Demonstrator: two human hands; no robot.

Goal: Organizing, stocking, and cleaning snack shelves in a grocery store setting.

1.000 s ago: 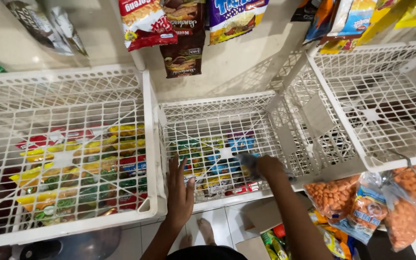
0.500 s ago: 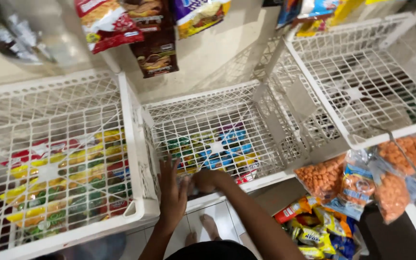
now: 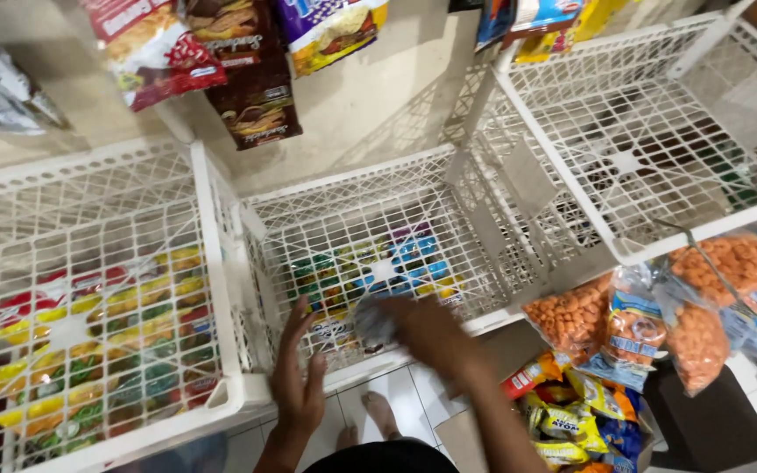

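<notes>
My left hand [image 3: 298,377] rests with spread fingers on the front rim of the middle white plastic lattice basket [image 3: 370,197]. My right hand [image 3: 427,333], blurred by motion, reaches over the same front rim and grips a small crumpled grey-blue cloth [image 3: 375,321] against the basket's floor. Colourful snack packets show through the lattice from underneath the basket.
A larger white basket [image 3: 208,236] stands to the left and another [image 3: 562,175] at the right. Snack packets [image 3: 247,66] hang on the wall above. Bags of orange puffs [image 3: 685,307] hang at the right, with more packets [image 3: 571,420] below. A bare foot [image 3: 383,412] is on the tiled floor.
The view has swung right and down. My right hand with the cloth has slid left along the middle basket's floor toward the front rim. My left hand stays on that rim.
</notes>
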